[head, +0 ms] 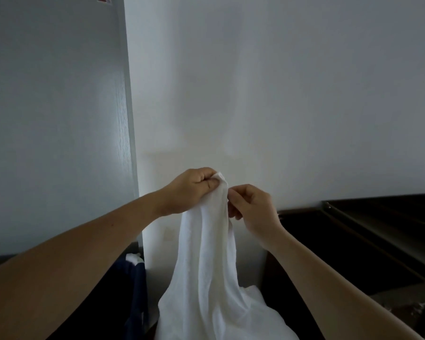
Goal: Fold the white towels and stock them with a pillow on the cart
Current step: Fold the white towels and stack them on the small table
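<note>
A white towel [206,261] hangs in front of me, lifted by its top edge and spreading out below toward the bottom of the view. My left hand [192,190] grips the towel's upper corner with curled fingers. Just to its right, my right hand [250,204] pinches the towel's edge a little lower. Both hands are raised close together before a white wall. No pillow is in view.
A dark cart or furniture top [368,231] with a raised rim stands at the right. At the lower left a dark blue cloth [138,273] hangs with a bit of white fabric on top. A grey-white door panel [59,119] fills the left side.
</note>
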Available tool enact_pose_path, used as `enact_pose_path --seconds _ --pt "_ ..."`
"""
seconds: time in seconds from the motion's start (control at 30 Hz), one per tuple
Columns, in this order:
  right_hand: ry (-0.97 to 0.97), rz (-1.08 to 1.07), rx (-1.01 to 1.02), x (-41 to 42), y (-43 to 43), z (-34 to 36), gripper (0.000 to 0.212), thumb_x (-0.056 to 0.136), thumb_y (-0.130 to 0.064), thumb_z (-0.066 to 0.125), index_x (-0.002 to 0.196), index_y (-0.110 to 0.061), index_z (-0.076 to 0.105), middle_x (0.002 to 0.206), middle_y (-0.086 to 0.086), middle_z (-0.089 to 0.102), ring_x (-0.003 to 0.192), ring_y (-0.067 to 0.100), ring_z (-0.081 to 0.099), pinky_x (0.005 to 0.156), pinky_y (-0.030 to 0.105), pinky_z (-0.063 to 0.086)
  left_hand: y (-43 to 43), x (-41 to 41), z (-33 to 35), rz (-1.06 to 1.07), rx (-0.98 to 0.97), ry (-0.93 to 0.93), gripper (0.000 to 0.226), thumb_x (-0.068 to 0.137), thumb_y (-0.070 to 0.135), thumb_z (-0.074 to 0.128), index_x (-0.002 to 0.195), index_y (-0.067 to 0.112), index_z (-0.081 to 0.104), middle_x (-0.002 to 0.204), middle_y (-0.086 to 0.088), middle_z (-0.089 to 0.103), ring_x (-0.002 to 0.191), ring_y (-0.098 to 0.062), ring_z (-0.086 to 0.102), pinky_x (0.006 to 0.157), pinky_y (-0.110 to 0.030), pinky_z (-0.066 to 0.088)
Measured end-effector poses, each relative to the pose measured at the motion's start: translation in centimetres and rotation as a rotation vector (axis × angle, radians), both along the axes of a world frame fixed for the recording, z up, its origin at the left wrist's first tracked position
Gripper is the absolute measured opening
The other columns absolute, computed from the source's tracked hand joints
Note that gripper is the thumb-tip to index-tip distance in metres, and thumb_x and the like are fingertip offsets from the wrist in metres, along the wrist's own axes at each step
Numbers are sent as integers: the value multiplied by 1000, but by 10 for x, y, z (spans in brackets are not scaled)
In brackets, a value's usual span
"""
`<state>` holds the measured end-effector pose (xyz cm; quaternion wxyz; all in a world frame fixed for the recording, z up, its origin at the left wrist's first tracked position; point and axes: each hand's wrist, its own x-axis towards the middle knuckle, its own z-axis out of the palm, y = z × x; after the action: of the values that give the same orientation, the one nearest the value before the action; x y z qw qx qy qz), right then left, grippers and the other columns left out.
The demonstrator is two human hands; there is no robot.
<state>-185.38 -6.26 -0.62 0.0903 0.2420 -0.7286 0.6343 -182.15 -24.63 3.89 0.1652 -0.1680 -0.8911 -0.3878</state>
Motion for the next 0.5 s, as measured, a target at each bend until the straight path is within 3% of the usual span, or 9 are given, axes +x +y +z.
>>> enact_pose_path --seconds 0.2,0.33,0.5 --pt "-8 10 41 4 -8 -3 8 90 -22 69 84 -19 73 70 -4 72 59 6 62 63 28 53 -3 5 -16 37 -135 2 23 104 28 43 102 18 64 96 2 67 88 -13 60 80 -29 48" --pt "-88 72 59 4 -8 -9 5 89 -18 72 88 -13 73 75 2 74 70 23 70 76 42 61 -4 9 -23 25 -199 6 22 104 30 44 105 18 62 98 2 66 88 -11 60 77 -26 50" --pt "-200 194 -84 7 -7 -14 5 92 -12 70 93 -9 74 87 9 76 82 24 73 77 35 59 -6 12 -27 12 -129 2 20 103 34 47 101 25 64 95 10 67 86 -4 60 75 -21 52"
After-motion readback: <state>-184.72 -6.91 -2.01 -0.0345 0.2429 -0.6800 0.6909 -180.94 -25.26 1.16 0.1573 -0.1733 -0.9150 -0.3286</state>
